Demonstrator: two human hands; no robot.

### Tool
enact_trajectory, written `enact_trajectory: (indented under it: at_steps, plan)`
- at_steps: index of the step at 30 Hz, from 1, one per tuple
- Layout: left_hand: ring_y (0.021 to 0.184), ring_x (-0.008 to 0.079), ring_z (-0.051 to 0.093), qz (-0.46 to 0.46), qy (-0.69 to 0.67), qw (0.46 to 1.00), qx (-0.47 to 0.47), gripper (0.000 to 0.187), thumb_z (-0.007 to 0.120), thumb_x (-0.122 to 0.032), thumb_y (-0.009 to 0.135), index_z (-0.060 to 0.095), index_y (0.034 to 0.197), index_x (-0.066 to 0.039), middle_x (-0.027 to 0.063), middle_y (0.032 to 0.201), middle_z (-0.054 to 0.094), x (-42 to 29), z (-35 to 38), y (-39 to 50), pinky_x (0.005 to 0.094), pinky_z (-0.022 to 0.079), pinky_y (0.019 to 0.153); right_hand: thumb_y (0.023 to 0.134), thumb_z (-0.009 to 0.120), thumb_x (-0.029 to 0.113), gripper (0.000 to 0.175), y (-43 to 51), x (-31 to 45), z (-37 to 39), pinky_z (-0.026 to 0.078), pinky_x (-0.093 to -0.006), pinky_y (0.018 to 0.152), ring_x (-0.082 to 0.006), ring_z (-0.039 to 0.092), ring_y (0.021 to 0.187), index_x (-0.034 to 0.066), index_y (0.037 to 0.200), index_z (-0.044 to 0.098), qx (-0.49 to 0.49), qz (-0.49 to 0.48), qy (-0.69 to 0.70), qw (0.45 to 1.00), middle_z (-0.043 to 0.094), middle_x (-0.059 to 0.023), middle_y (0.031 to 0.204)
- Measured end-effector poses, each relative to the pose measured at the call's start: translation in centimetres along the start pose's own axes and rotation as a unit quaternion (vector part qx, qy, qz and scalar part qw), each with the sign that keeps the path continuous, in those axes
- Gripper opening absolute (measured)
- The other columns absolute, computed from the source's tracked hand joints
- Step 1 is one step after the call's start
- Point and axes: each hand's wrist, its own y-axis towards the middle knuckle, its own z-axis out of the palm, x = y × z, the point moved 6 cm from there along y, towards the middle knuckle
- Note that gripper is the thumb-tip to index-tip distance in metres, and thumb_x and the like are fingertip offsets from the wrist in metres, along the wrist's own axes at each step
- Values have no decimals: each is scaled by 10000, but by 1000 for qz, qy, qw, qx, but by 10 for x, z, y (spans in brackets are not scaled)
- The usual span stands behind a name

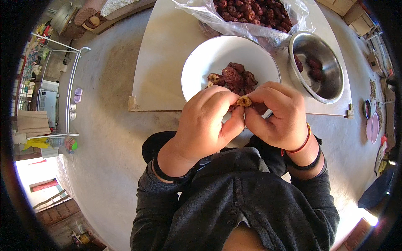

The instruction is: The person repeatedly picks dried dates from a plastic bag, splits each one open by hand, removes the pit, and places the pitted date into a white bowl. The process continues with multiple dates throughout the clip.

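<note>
Between the fingertips of my left hand point(209, 117) and my right hand point(278, 114) is a torn dried red date point(244, 101), its yellowish flesh showing. Both hands pinch it over the near rim of a white enamel basin point(201, 59). Inside that basin lie several opened, flattened dates point(234, 75), dark red with some pale flesh exposed. My fingers hide part of the held date and the basin's near side. To the right, a stainless steel bowl point(337, 75) holds a few whole-looking dates point(314, 67).
A clear plastic bag point(251, 39) full of dates point(251, 12) stands behind the basin on a pale table point(160, 69). The table's near corners carry guards point(133, 103). A white metal rack point(73, 84) stands on the floor at left. A pink basin point(372, 128) sits far right.
</note>
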Motion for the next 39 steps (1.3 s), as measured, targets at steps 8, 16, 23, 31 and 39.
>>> enact_trajectory:
  at_steps: [8, 16, 23, 31, 39]
  plan:
    - [730, 330, 624, 33, -3, 998, -50, 160, 701, -50, 797, 616, 924, -2, 140, 842, 639, -2, 1, 1, 400, 518, 660, 774, 685, 1, 74, -4, -18, 8, 485, -284, 541, -153, 632, 620, -20, 836, 653, -35, 93, 195, 976, 625, -93, 747]
    - [687, 223, 603, -47, -153, 985, -63, 92, 676, -5, 846, 606, 906, 0, 106, 820, 630, 4, 1, -4, 308, 496, 638, 868, 650, -54, 26, -15, -26, 21, 522, -226, 557, -128, 658, 652, -37, 861, 632, -21, 238, 478, 845, 670, -84, 841]
    - [754, 153, 572, -89, -248, 960, -97, 81, 651, 25, 873, 585, 919, 22, 99, 871, 620, 12, 7, -13, 273, 478, 678, 878, 641, -58, 31, -15, -28, 25, 531, -232, 548, -152, 654, 626, -35, 898, 643, -27, 229, 561, 795, 692, -126, 850]
    - [793, 122, 548, -125, -405, 891, -163, 64, 592, 43, 917, 597, 980, 34, 74, 940, 616, 15, 18, -19, 262, 457, 726, 866, 608, -70, 55, -14, -25, 35, 508, -255, 519, -184, 621, 573, -33, 897, 636, -90, 206, 670, 707, 691, -176, 867]
    - [848, 144, 583, -89, -389, 895, -199, 60, 590, 15, 951, 605, 1006, 33, 96, 979, 637, 7, 17, -16, 279, 454, 774, 922, 601, 10, 143, -14, -24, 52, 540, -325, 637, -220, 649, 663, 6, 1056, 652, -94, 178, 809, 552, 701, -169, 926]
